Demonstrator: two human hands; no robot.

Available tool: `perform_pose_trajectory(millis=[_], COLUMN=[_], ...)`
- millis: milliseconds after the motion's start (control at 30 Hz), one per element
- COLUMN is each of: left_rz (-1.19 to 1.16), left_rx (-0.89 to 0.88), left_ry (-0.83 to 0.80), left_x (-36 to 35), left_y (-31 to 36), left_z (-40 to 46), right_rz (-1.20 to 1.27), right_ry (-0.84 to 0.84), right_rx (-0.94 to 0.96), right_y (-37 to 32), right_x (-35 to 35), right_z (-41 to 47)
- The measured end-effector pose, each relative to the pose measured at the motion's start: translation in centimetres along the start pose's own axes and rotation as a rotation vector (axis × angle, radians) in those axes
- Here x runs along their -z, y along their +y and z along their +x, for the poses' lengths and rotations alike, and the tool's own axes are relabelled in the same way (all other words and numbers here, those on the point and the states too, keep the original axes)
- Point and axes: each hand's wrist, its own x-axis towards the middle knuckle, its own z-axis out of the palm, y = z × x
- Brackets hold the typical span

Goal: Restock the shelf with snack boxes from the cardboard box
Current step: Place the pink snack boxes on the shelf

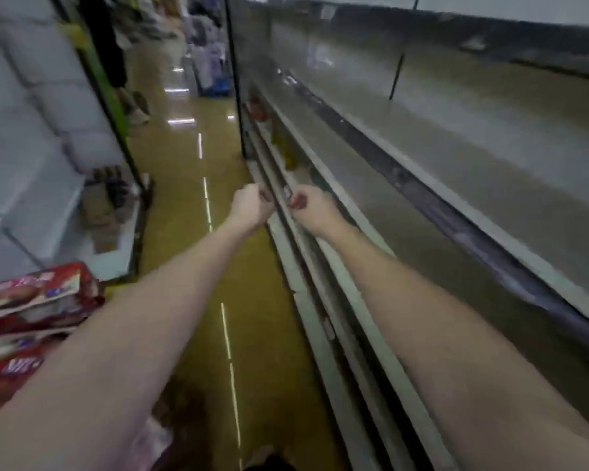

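**Both arms stretched along the shelf edge, snack boxes at your lower left**

Glossy yellow-brown floor (184, 253) runs down a shop aisle ahead of you, with bright light streaks reflected along it. The picture is blurred throughout, so fine detail is hard to read.

On your right stands the grey metal shelf (439, 158), its tiers running away from you; the wide tier beside your right arm looks bare. Further along a lower tier sit some reddish and yellowish goods (272, 130), too blurred to name.

Your left hand (250, 207) and right hand (312, 209) are both reached far forward, close together, at the front rail (323, 334) of the lower tier. Each grip is narrow, fingers curled in. Your left fingers look closed near the rail; whether they clasp anything I cannot tell. Your right fingers seem to pinch something small and reddish (298, 201) against the rail, but the blur hides what it is.

The red snack boxes (31, 304) lie stacked at your lower left, beside your left forearm and well apart from both hands. No cardboard box can be made out around them.

On your left, pale stacked packs (24, 107) fill the opposite shelving.
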Motion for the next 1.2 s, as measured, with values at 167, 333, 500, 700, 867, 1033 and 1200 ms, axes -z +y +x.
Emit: perform_pose_trajectory(millis=[167,333,500,700,867,1033,1200], left_rz=[0.079,0.109,0.063,0.068,0.067,0.048,-0.011], left_rx=[0.247,0.467,0.643,0.876,0.963,0.949,0.953], left_ry=[0.078,0.131,0.242,0.354,0.329,0.309,0.328], left_x=[1.4,3.3,5.8,8.0,7.7,5.7,3.8], left_y=[-8.2,-14.8,-17.6,-20.7,-23.0,-23.3,-23.2], left_z=[-10.1,-21.5,-32.0,-43.7,-51.3,-56.6,-61.3], right_rz=[0.018,0.055,0.091,0.117,0.044,0.021,-0.015], right_ry=[-0.303,-0.535,-0.682,-0.803,-0.805,-0.784,-0.787], right_rx=[0.103,0.168,0.233,0.324,0.371,0.247,0.260], right_y=[-2.6,-4.4,-7.0,-9.8,-10.2,-8.3,-7.1], right_x=[-8.9,-16.9,-23.2,-27.3,-28.0,-27.0,-26.9], right_z=[-6.4,-14.2,-21.6,-29.7,-35.6,-41.8,-46.7])
